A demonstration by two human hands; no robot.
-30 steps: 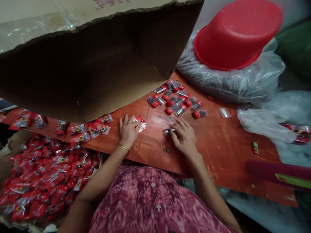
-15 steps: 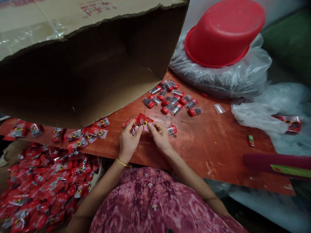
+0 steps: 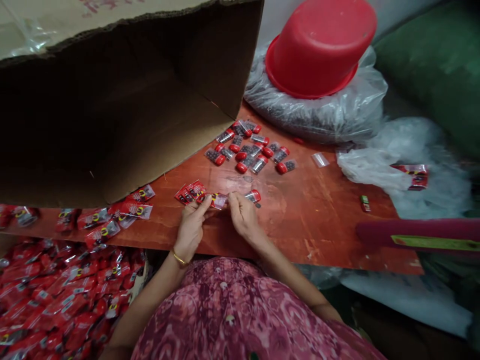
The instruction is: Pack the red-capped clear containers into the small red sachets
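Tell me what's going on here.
At a reddish wooden board, a person's left hand and right hand pinch a small red-and-clear packet between them. More red packets lie beside the left hand, and a red-capped clear tube lies by the right. Further red-capped tubes are scattered beyond, a heap of red packets sits below the board's edge, and an open cardboard box overhangs the board.

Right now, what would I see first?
A red plastic tub tilts on a bulging plastic bag at top right. A heap of red packets fills the bottom left corner. In the middle, the left hand and right hand pinch a small packet over a reddish board.
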